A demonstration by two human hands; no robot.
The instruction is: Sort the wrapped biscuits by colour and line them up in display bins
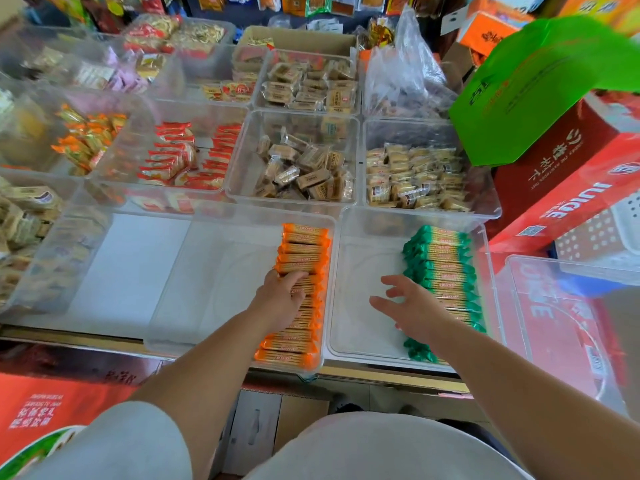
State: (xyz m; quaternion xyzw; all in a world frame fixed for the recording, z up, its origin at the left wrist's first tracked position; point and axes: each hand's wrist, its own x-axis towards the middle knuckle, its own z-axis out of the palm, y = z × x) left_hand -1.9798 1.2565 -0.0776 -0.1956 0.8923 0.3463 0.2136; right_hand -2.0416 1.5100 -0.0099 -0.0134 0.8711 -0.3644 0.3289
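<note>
A row of orange-wrapped biscuits lines the right side of a clear bin in front of me. My left hand rests on the middle of that row, fingers curled over the packs. To the right, a second clear bin holds a row of green-wrapped biscuits along its right wall. My right hand hovers inside this bin, fingers spread and holding nothing, just left of the green row. The left part of each bin is bare.
Several clear bins of other wrapped snacks fill the table behind. A red juice carton and a green bag stand at the right. Another clear bin sits at the near right. A red box lies at the lower left.
</note>
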